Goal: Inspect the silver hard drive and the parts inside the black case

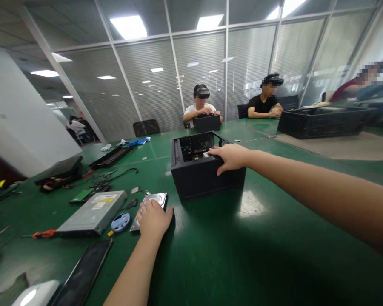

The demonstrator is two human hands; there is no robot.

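My left hand (153,220) rests on top of a silver hard drive (159,198) lying on the table, covering much of it. Its fingers lie over the drive and the thumb sticks out to the right, away from the drive. My right hand (232,156) grips the top edge of a black computer case (207,180), with the fingers over the rim and the thumb against the outer side. The case is open at the top, and some parts show inside it. Beside the drive on the left sits a round blue object (120,222).
A silver optical drive (94,212), an orange-handled screwdriver (44,233), a green circuit board (83,194) and cables lie left. Nearer is a long black panel (84,272). Across the green table, people sit by other black cases (322,123). Blue gloves (140,141) lie at the back.
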